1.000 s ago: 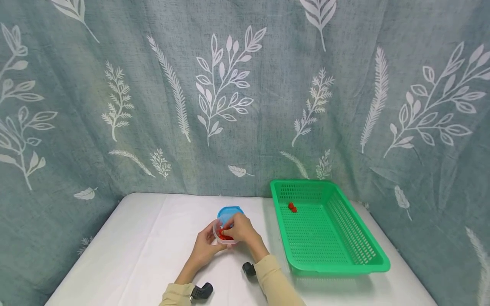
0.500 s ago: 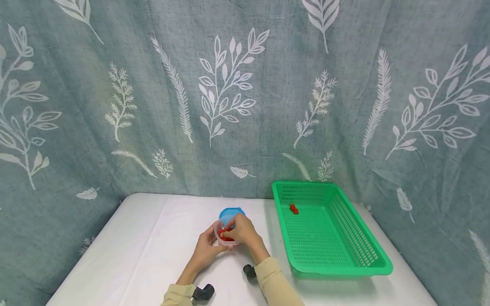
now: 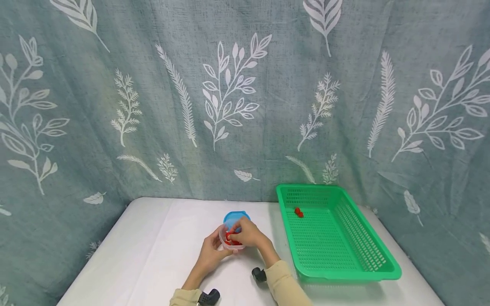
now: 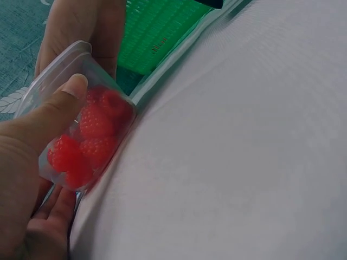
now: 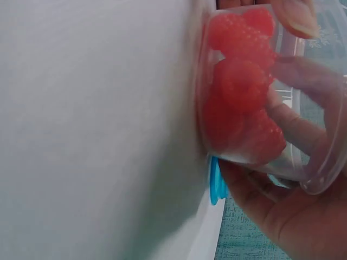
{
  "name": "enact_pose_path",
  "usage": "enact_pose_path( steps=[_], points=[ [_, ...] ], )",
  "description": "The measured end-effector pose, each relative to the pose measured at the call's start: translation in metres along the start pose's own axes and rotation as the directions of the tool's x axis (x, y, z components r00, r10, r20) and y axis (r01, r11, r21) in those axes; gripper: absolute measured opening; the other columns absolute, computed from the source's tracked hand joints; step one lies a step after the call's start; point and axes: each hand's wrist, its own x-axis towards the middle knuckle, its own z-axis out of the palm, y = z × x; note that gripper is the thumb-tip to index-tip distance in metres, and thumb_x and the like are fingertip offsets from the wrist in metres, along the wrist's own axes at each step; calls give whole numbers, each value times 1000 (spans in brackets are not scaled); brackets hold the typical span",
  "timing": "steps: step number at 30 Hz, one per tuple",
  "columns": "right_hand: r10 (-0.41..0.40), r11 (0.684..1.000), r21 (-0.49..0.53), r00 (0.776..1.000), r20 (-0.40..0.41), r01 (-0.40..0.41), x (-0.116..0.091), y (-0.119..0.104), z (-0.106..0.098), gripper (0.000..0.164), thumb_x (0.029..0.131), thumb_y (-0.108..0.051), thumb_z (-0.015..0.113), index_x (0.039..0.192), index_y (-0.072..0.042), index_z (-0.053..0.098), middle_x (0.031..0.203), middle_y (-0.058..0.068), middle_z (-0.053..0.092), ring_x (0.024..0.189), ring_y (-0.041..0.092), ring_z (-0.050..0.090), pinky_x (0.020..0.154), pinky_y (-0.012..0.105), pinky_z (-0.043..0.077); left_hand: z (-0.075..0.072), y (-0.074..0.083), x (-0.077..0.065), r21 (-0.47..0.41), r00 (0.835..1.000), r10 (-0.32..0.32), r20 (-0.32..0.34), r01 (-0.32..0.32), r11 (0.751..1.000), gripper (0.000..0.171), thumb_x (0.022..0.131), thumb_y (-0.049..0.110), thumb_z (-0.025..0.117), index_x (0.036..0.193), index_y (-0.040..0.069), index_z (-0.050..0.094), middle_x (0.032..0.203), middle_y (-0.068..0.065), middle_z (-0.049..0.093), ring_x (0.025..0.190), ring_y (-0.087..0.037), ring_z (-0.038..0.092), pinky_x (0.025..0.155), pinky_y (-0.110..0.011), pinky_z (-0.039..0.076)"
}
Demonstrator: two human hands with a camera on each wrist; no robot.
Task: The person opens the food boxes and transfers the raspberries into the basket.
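My left hand (image 3: 212, 255) grips a clear plastic container (image 4: 60, 73), its thumb (image 4: 51, 114) lying along the wall. Several red raspberries (image 4: 96, 123) fill the bottom of the tub. From the right, my right hand (image 3: 249, 234) reaches in over the rim; its thumb and a finger pinch a raspberry (image 5: 244, 81) among the others. Seen through the plastic in the right wrist view, those fingertips are right at the fruit. A blue lid (image 3: 231, 216) lies just behind the container, partly covered by the right hand.
A green perforated basket (image 3: 346, 274) stands on the right of the white table (image 3: 153, 255), with red raspberries (image 3: 299, 212) at its far left corner. Grey-green leaf-patterned cloth (image 3: 183, 170) hangs behind the table. Black wrist cameras (image 3: 259, 274) sit at both sleeves.
The head view has shifted slightly, so everything appears a little lower and farther right. The right hand's fingers stay inside the container, and a red raspberry shows more at their tips.
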Motion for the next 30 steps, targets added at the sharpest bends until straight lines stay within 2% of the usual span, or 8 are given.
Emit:
enact_pose_path(
  steps=[2, 6, 9, 12, 16, 20, 25, 30],
  points=[
    [-34, 999, 9, 999, -10, 34, -1, 2, -1, 9, 86, -7, 78, 83, -1, 73, 78, 5, 67, 64, 8, 51, 53, 19, 46, 0, 0, 0, 1, 1000, 6, -10, -6, 1000, 89, 78, 4, 87, 152, -7, 38, 155, -23, 44, 145, -39, 40, 119, -43, 32],
    [-48, 999, 16, 998, -38, 48, -4, 6, -4, 12, 88, -12, 79, 86, -3, 71, 93, 8, 65, 89, 19, 56, 75, 31, 54, 2, 2, 1, 4, 1000, 22, 0, -22, 1000, 90, 78, 6, 87, 152, -7, 38, 155, -23, 44, 145, -39, 40, 119, -45, 32],
    [-47, 999, 21, 997, -54, 48, -7, 8, -7, 12, 89, -13, 77, 88, -4, 70, 99, 9, 64, 104, 27, 57, 92, 45, 54, 4, 4, 2, -6, 1000, 21, 8, -21, 1000, 90, 78, 6, 88, 152, -6, 39, 155, -22, 45, 145, -39, 40, 119, -46, 32],
    [-66, 997, 22, 995, -76, 67, -9, 8, -7, 12, 88, -12, 78, 88, -5, 69, 104, 12, 65, 112, 33, 55, 100, 55, 50, 4, 3, 1, -13, 1000, 16, -2, -16, 1000, 90, 77, 4, 88, 152, -6, 39, 154, -23, 46, 144, -39, 42, 118, -46, 33],
    [-69, 997, 28, 989, -131, 73, -14, 4, -5, 12, 87, -13, 79, 88, -8, 68, 121, 19, 62, 123, 40, 48, 103, 62, 47, 3, 1, 0, -32, 1000, 7, 3, -7, 999, 91, 78, 4, 87, 153, -8, 36, 156, -24, 43, 144, -39, 42, 118, -44, 35],
    [-43, 997, 52, 984, -174, 52, -19, 1, -3, 11, 90, -13, 76, 94, -7, 68, 136, 26, 54, 130, 45, 42, 107, 63, 44, 3, 0, -1, -47, 1000, -12, 11, 13, 999, 94, 78, 4, 87, 154, -8, 33, 157, -24, 42, 146, -38, 39, 118, -42, 34],
    [-48, 995, 73, 974, -223, 65, -24, -5, -3, 11, 90, -10, 75, 98, -4, 69, 136, 27, 54, 130, 45, 42, 106, 65, 44, 2, 1, -1, -21, 1000, -6, 5, 6, 1000, 91, 78, 6, 87, 153, -6, 36, 155, -23, 45, 145, -39, 40, 118, -46, 34],
    [-48, 988, 121, 945, -323, 91, -26, -9, -3, 13, 87, -7, 78, 97, -5, 70, 123, 20, 64, 124, 42, 54, 107, 64, 46, 2, 2, -1, 7, 1000, -7, -11, 7, 1000, 88, 78, 7, 87, 152, -2, 41, 152, -21, 49, 144, -38, 43, 118, -47, 34]
  ],
)
